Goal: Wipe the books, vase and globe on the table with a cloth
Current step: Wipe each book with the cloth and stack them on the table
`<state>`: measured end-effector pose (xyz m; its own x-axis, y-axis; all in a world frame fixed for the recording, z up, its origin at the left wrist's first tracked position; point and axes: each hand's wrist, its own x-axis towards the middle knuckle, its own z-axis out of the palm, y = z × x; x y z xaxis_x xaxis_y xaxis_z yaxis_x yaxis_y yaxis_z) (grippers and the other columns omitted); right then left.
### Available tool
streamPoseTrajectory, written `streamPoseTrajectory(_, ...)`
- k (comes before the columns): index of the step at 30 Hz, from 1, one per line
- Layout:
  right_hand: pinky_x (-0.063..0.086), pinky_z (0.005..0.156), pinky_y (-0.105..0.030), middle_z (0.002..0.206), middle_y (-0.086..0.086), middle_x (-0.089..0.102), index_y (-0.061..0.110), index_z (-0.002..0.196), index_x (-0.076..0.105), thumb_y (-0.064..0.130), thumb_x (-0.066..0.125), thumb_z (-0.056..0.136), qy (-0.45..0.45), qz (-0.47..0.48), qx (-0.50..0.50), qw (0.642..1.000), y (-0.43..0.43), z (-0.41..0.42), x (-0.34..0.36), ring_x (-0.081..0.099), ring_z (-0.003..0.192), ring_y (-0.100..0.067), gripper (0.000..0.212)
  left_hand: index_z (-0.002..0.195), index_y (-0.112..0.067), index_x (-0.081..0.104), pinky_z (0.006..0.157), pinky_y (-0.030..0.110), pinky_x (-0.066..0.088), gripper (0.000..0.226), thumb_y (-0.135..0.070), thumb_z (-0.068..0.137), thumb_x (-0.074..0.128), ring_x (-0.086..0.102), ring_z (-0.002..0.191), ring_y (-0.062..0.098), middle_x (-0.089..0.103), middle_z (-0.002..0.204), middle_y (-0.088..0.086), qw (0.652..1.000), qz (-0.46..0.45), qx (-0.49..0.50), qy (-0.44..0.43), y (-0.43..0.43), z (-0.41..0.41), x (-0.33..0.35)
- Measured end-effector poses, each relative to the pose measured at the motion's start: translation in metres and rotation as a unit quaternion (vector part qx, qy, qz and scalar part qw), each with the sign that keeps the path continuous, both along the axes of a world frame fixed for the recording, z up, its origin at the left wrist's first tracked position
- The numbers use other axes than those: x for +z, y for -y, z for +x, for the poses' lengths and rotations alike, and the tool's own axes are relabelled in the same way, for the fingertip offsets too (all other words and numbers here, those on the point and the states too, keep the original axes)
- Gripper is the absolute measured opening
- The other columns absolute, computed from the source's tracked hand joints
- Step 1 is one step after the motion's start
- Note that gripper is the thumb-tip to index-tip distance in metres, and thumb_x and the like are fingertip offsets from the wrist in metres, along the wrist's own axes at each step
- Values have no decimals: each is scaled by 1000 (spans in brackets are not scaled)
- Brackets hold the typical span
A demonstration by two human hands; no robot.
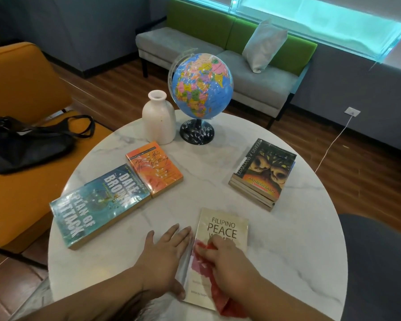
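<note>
At the bottom centre of the frame, the step in hand is, as I judge it, the wiping of one book. The right hand point(227, 260) has its fingers curled on a red cloth point(221, 296) and presses it on the lower half of a cream book point(225, 225), the one with "Filipino Peace" on its cover. The left hand point(167, 253) lies flat with straight fingers on the desk point(287, 251), just beside the book's left edge. Its thumb touches the lower corner. It grasps nothing and seems to keep the book from sliding.

The cloth covers only the lower part of the cover. So the next move probably calls for a stroke upward over the title, with the left hand keeping the book steady.

Further up at the left, a blue book point(97, 205) lies flat, and an orange book point(154, 167) touches its far end. At the right of the frame a stack of books point(263, 172) lies well apart from both hands. At the far edge of the desk, in the upper centre, the white vase point(159, 119) and the globe point(202, 84) stand upright, just beside each other. The cloth touches none of these now, and I think they come after.
</note>
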<state>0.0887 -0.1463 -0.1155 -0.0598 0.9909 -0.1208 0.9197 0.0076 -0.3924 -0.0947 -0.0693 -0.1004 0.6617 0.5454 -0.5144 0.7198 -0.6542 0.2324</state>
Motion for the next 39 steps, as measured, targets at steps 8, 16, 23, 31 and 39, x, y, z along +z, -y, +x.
streamPoseTrajectory(8,47,78,-22,104,8,54,37,104,60,50,50,95,-67,-1,-73,995,-21,0,1,54,96,-15,19,151,-24,-16,113,58,-4,129,-72,65,67,-28,138,5,-25,157,-13,1000,3,11,-2,3,-3,1)
streamPoseTrajectory(16,41,99,-29,122,5,48,45,128,53,31,42,102,-39,-54,-72,995,-34,6,-3,48,111,-20,32,151,-24,-16,112,60,-3,127,-70,67,67,-23,145,12,-24,157,-12,1000,0,0,-5,3,-2,3)
streamPoseTrajectory(23,47,89,-26,107,11,52,32,123,57,45,44,98,-31,-31,-4,999,-18,16,-8,54,97,-8,31,152,-28,-12,111,62,-5,117,-62,74,68,-20,146,12,-18,159,-12,999,-2,-47,1,3,4,10)
streamPoseTrajectory(31,46,79,-14,104,11,54,33,113,61,62,35,94,-40,-53,-48,997,-18,21,-4,56,88,2,44,153,-27,-8,112,61,-5,115,-59,74,70,-18,146,11,-15,160,-12,999,-8,-49,2,2,5,11)
streamPoseTrajectory(39,46,95,-29,118,7,46,34,137,47,35,38,102,9,-52,-122,991,-46,30,-7,50,105,-16,37,153,-27,-7,111,61,-3,117,-61,72,70,-18,146,11,-14,160,-12,998,-1,-54,11,1,5,7)
